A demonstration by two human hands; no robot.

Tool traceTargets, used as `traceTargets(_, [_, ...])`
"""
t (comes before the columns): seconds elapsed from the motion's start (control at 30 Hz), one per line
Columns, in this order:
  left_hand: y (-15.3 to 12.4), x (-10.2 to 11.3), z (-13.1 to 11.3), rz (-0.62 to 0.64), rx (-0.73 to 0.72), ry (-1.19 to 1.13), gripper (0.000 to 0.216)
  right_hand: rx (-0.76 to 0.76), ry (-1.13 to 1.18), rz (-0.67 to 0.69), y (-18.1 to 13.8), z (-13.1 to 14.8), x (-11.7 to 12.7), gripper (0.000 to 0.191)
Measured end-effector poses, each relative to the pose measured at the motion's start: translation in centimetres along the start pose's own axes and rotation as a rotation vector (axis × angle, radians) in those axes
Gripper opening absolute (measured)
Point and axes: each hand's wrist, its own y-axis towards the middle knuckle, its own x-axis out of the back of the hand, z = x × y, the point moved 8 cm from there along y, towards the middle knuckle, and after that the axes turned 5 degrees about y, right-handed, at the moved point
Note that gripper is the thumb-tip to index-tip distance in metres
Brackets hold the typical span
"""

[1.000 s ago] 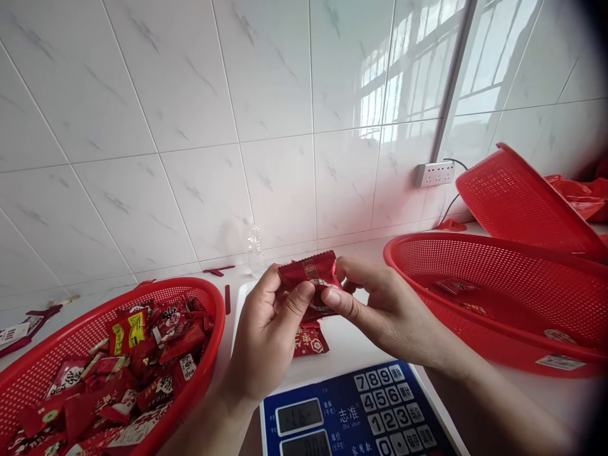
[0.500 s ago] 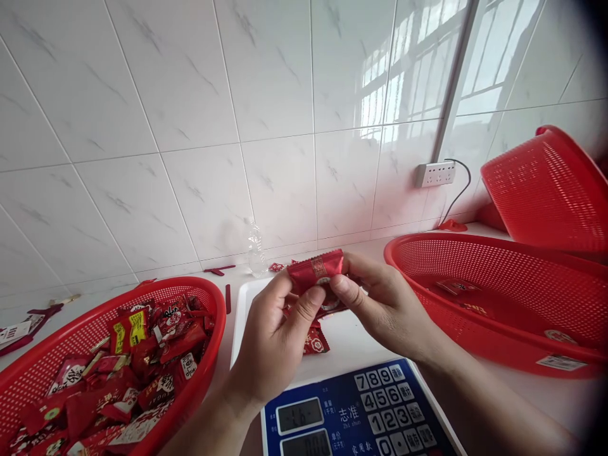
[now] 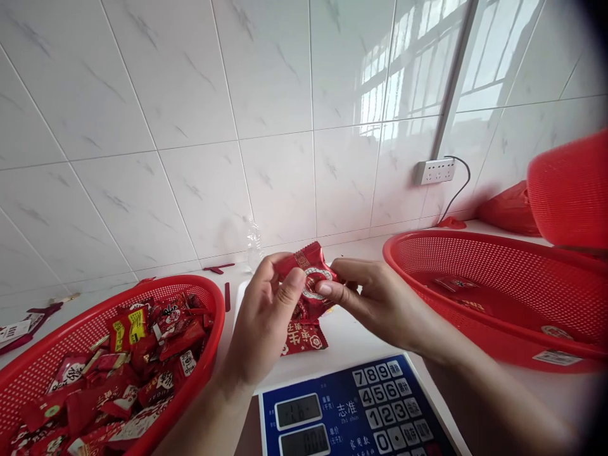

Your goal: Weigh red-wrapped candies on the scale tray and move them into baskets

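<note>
My left hand [image 3: 263, 323] and my right hand [image 3: 375, 304] both pinch a small red foil candy packet [image 3: 311, 282] between thumbs and fingers, held above the white pan [image 3: 351, 345] of an electronic scale [image 3: 351, 411]. Another red packet [image 3: 304, 337] lies on the pan just below my hands. A red mesh basket [image 3: 199, 294] full of red wrapped candies sits at the left. A larger red mesh basket [image 3: 418, 250] with a few packets in it sits at the right.
The scale's blue keypad panel fills the bottom centre. Another red basket [image 3: 567, 193] is tilted in the air at the far right, blurred. A white wall socket [image 3: 434, 171] with a black cable is on the tiled wall. A clear plastic bottle [image 3: 254, 244] stands by the wall.
The packet in my hands has been turned so its round printed face shows. The tilted red basket at the right has moved farther right and up.
</note>
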Motion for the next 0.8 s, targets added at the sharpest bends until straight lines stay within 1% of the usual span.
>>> traceTargets(0.07, [0.3, 1.4, 0.5, -0.092, 0.009, 0.215, 0.024, -0.131, -0.096, 0.096, 0.1, -1.6, 0.2, 0.036])
traceTargets(0.1, [0.4, 1.8, 0.8, -0.107, 0.014, 0.350, 0.022, -0.178, -0.154, 0.146, 0.1, -2.4, 0.3, 0.037])
traceTargets(0.13, [0.6, 2.1, 1.2, -0.095, 0.021, 0.488, 0.020, -0.208, -0.213, 0.193, 0.0, -3.1, 0.5, 0.039])
traceTargets(0.17, [0.8, 2.1, 1.7, -0.054, 0.031, 0.624, 0.018, -0.226, -0.272, 0.241, -0.1, -3.7, 0.6, 0.042])
traceTargets(0.23, [0.9, 1.6, 3.2, 0.085, 0.062, 0.853, 0.017, -0.246, -0.394, 0.340, -0.3, -5.0, 0.7, 0.046])
traceTargets(0.3, [0.6, 0.9, 4.4, 0.238, 0.079, 0.979, 0.020, -0.267, -0.520, 0.378, -0.5, -6.2, 0.9, 0.045])
traceTargets(0.4, [-0.1, -0.5, 5.4, 0.451, 0.057, 1.021, 0.031, -0.304, -0.610, 0.325, -0.3, -7.2, 1.2, 0.039])
traceTargets(0.47, [-0.5, -1.0, 5.6, 0.538, 0.049, 1.009, 0.041, -0.288, -0.600, 0.316, -0.2, -7.3, 0.5, 0.043])
traceTargets(0.5, [-0.6, -1.2, 5.6, 0.559, 0.055, 0.992, 0.046, -0.258, -0.572, 0.344, -0.2, -7.1, -0.2, 0.044])
traceTargets(0.6, [-0.7, -1.1, 5.6, 0.557, 0.081, 0.917, 0.063, -0.132, -0.449, 0.423, -0.2, -6.1, -2.5, 0.045])
traceTargets(0.67, [-0.7, -0.9, 5.6, 0.532, 0.103, 0.897, 0.067, -0.092, -0.405, 0.434, -0.1, -5.7, -3.4, 0.046])
traceTargets(0.73, [-0.6, -0.7, 5.5, 0.499, 0.101, 0.905, 0.064, -0.080, -0.393, 0.453, 0.0, -5.6, -3.9, 0.041])
traceTargets(0.8, [-0.5, -0.5, 5.3, 0.461, 0.084, 0.902, 0.053, -0.076, -0.393, 0.499, 0.0, -5.7, -4.3, 0.030])
